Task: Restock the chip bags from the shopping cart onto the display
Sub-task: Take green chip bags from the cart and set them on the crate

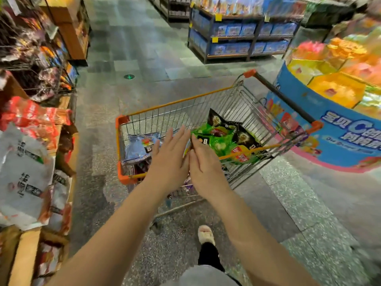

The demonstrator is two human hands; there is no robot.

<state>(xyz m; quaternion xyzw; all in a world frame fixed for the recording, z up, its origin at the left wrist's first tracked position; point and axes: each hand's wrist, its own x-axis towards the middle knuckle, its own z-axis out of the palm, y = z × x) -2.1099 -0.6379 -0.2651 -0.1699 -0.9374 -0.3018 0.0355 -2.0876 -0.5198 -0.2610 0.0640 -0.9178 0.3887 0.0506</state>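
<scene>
Item: chip bags, loose in the shopping cart (123, 122), centre of the aisle.
- Green bags (218, 139): heaped at mid-basket, right of the hands.
- Black bags (216, 118): two seen, one propped against the far wire wall, one beside the green heap.
- Blue-grey bag (137, 148): lying flat at the cart's left end.
- Dark packets lie lower down near the left corner; type not legible.

Handling, as judged: light, air-puffed, crinkly film, likely slippery; contents brittle, so no squeezing. Best taken by the sealed top edge, or cradled flat between two palms.

Hands: left hand (169, 155) and right hand (203, 159) are both over the near rim, fingers straight and together, sides nearly touching. Both appear unclenched. A sliver of packaging shows between them; whether either hand bears on it cannot be told.

Surroundings: display shelf (66, 104) at left, carrying red bags (31, 118) and white bags (22, 176) in untidy piles. Round promotional stand (329, 129) at right, stacked with yellow and orange boxes (338, 89). Far shelving (237, 38) holds blue boxes.
</scene>
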